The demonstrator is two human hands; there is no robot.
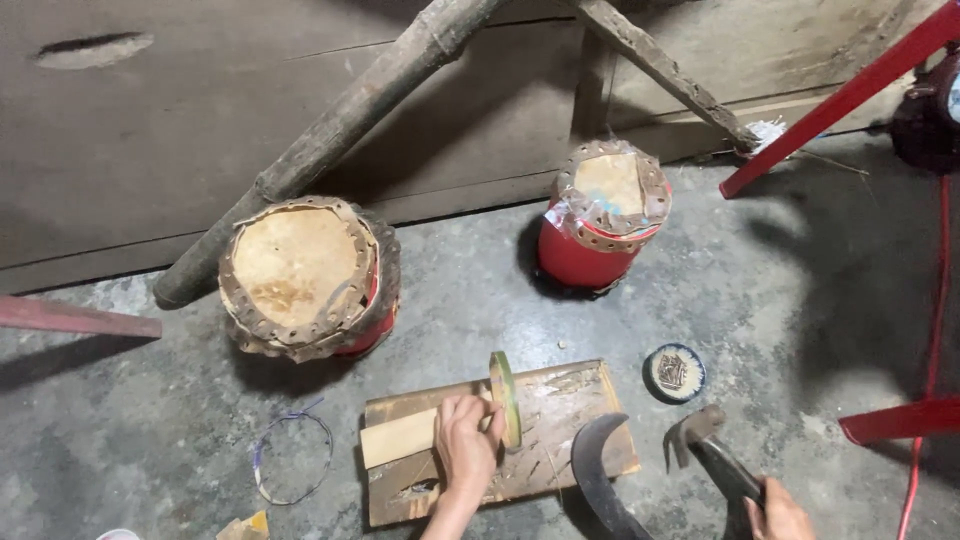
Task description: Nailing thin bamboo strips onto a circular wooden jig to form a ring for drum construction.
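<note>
While the left hand (466, 443) clamps a pale flat wooden strip (398, 437) lying left-to-right on the scarred board (560, 400), the right hand (778, 515) grips a claw hammer (700, 440); beyond stand two red hide-topped drums (305, 278).

The right hand (780, 515) at five o'clock is cut off by the bottom edge, only knuckles showing around the hammer (705, 445) handle. The curved blade (598, 475) beside it also runs off the bottom, its handle unseen. The left hand (466, 445) hides part of the pale strip (398, 437) and where it meets the ring (505, 398). At three o'clock, a dark red object (928, 110) is cropped by the right edge. Contents of the small round tin (674, 372) are too small to tell.
</note>
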